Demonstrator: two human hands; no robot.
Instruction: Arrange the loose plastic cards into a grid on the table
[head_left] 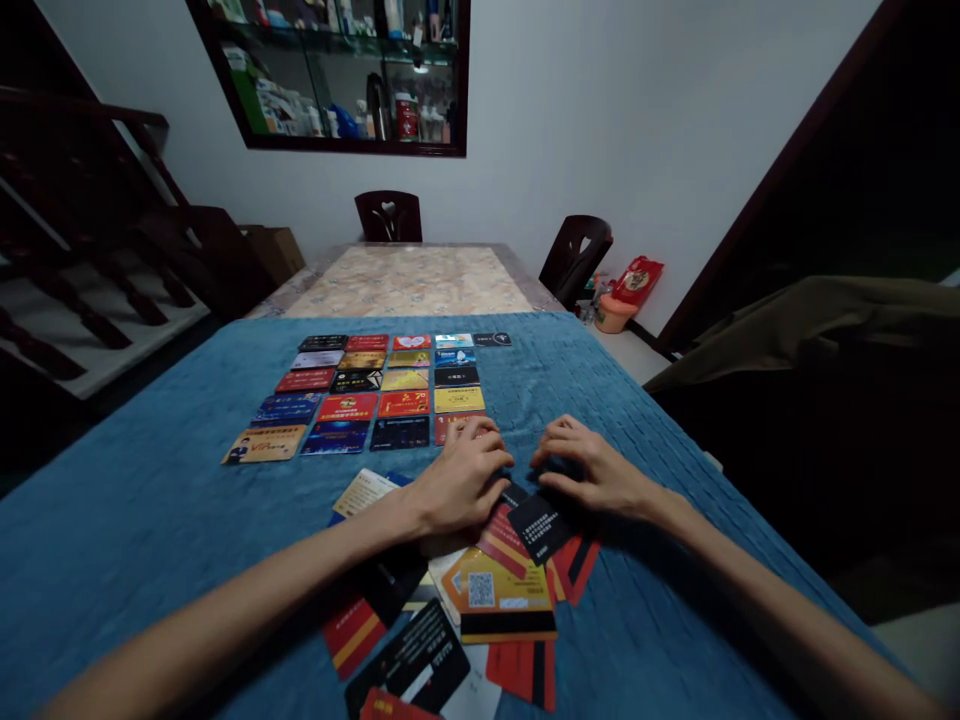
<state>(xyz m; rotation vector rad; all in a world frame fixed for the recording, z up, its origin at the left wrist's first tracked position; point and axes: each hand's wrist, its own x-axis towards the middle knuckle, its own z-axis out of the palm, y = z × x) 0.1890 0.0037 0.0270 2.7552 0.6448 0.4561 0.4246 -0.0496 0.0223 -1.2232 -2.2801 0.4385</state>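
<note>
Head view: the left hand lies palm down with fingers loosely spread on the far edge of a loose pile of cards, gripping nothing. The right hand rests beside it, fingers curled over a dark card; whether it pinches that card I cannot tell. Beyond the fingertips, a grid of cards lies in neat rows on the blue cloth. Two chairs stand at the table's far end.

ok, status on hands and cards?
Left hand flat on the loose card pile; right hand beside it, fingertips on it. Card grid laid out beyond on the blue cloth. Nothing blocking.
</note>
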